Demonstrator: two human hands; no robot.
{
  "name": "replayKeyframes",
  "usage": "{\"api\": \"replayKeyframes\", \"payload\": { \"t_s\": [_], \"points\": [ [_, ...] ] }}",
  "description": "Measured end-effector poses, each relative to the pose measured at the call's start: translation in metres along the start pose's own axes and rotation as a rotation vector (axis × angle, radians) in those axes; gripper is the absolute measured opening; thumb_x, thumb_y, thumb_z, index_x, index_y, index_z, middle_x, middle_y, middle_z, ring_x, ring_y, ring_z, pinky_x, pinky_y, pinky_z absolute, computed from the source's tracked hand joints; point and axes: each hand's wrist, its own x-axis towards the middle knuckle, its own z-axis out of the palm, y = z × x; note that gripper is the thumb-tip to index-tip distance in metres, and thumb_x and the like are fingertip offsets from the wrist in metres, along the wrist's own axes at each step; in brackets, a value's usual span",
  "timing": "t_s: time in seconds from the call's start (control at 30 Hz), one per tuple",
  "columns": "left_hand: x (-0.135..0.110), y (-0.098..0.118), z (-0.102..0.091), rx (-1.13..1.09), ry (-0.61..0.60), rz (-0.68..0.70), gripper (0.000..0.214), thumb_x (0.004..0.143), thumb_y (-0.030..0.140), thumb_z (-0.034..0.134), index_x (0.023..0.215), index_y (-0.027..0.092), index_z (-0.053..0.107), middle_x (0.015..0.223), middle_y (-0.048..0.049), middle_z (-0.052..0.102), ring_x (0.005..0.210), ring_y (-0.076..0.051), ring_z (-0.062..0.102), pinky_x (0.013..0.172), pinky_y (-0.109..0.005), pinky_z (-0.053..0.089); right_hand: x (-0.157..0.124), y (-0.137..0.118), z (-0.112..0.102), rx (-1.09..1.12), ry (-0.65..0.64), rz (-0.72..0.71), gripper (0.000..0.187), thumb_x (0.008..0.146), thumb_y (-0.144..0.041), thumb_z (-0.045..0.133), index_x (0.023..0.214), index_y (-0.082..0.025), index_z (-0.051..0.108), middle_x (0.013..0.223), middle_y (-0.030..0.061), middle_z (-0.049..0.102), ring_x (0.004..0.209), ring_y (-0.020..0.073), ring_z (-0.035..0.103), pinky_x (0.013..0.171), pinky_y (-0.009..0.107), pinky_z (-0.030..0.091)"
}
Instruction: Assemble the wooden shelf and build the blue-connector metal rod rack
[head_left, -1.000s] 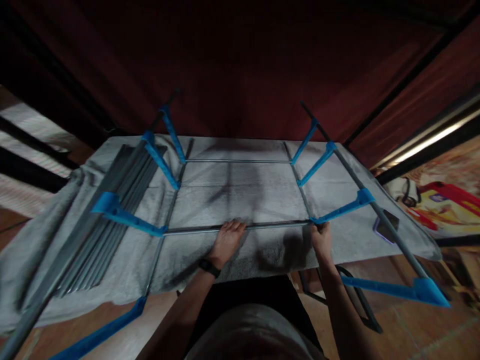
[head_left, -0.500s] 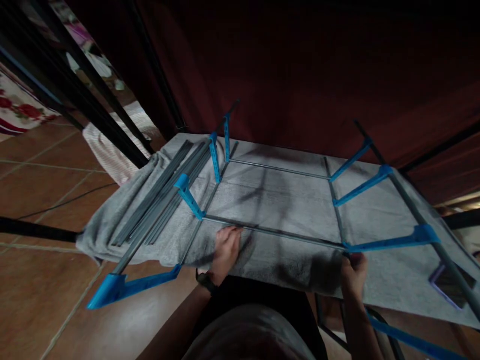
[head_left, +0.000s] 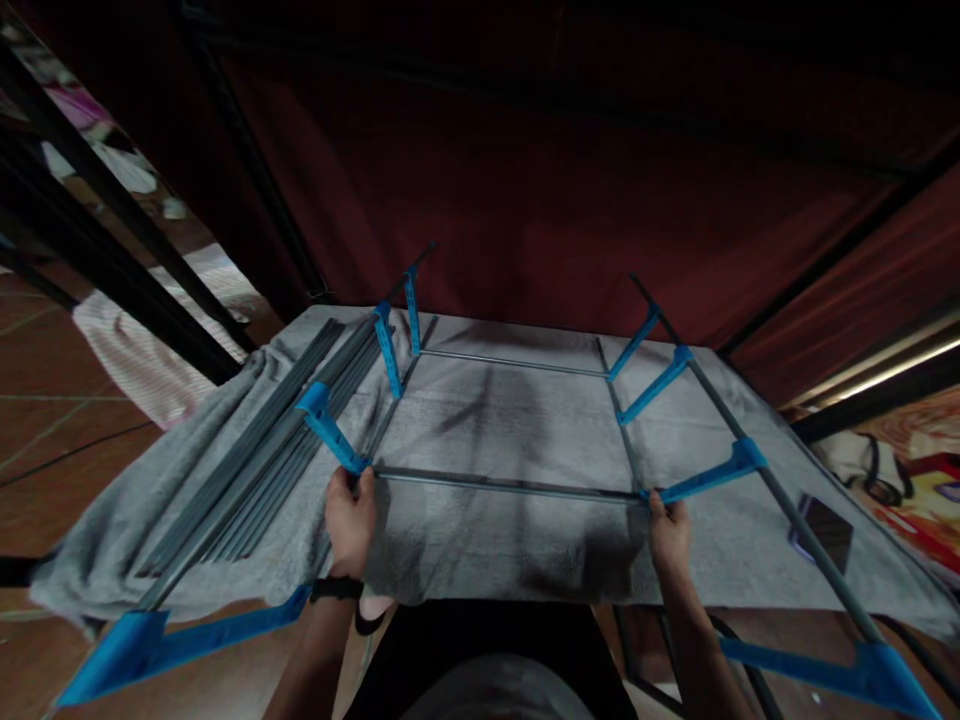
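A rack frame of grey metal rods (head_left: 510,486) and blue plastic connectors lies on a table covered with a grey towel (head_left: 517,420). My left hand (head_left: 350,520) is closed around the frame at the left blue connector (head_left: 330,432), where the near cross rod meets it. My right hand (head_left: 670,533) is closed on the frame at the right blue connector (head_left: 712,474), at the rod's other end. A dark band sits on my left wrist.
A bundle of loose grey rods (head_left: 262,450) lies on the towel at the left. A dark phone (head_left: 823,530) rests near the towel's right edge. Dark red curtains hang behind the table. Tiled floor lies to the left, black bars at upper left.
My left hand slid left along the near rod from its middle to the left connector and closed on it. The right hand stayed at the right corner. The view swung left, then back.
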Motion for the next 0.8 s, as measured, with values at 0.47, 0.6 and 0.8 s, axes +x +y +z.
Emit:
{"api": "replayKeyframes", "payload": {
  "t_s": [0.47, 0.6, 0.8],
  "points": [
    [-0.044, -0.024, -0.040, 0.028, 0.097, -0.166, 0.028, 0.075, 0.046, 0.055, 0.086, 0.022, 0.050, 0.079, -0.0023, 0.056, 0.074, -0.023, 0.056, 0.066, -0.034, 0.045, -0.036, -0.016, -0.030, -0.083, 0.027, 0.022, 0.046, 0.079, -0.060, 0.054, 0.099, -0.019, 0.062, 0.095, 0.0064, 0.065, 0.097, 0.0264, 0.058, 0.089, 0.038, 0.041],
    [-0.061, -0.028, -0.059, 0.051, 0.063, -0.217, 0.030, 0.075, 0.049, 0.055, 0.087, 0.023, 0.051, 0.079, -0.0026, 0.057, 0.072, -0.023, 0.057, 0.068, -0.037, 0.047, -0.055, -0.010, -0.042, -0.025, 0.041, 0.048, 0.047, 0.080, -0.060, 0.056, 0.102, -0.019, 0.062, 0.098, 0.0060, 0.066, 0.098, 0.0257, 0.059, 0.089, 0.037, 0.043],
    [-0.069, -0.037, -0.077, 0.136, 0.114, -0.259, 0.033, 0.072, 0.055, 0.056, 0.083, 0.024, 0.052, 0.075, -0.0031, 0.057, 0.070, -0.026, 0.057, 0.067, -0.041, 0.047, -0.088, -0.010, -0.054, 0.072, 0.004, 0.092, 0.047, 0.079, -0.059, 0.061, 0.106, -0.021, 0.064, 0.101, 0.0041, 0.068, 0.100, 0.0260, 0.061, 0.088, 0.036, 0.046]
  ]
}}
